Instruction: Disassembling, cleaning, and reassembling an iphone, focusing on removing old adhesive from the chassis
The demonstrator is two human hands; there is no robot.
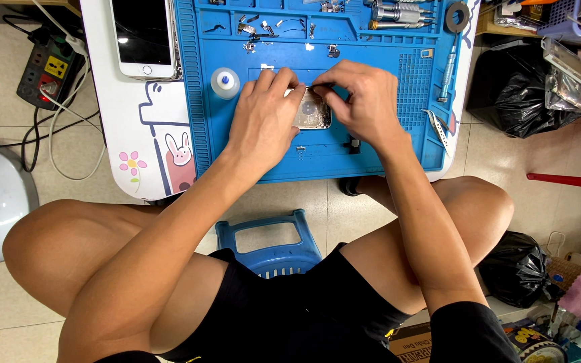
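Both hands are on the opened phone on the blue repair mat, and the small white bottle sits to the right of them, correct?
Not quite. The head view shows the small white bottle left of the left hand and right hand, which are on the opened phone on the blue repair mat.

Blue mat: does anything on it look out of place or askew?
Tweezers lie at the right edge of the blue mat, tips over its rim. The opened device sits between left hand and right hand.

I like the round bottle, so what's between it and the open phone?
In the head view, the left hand lies between the bottle and the open phone, over the blue mat.
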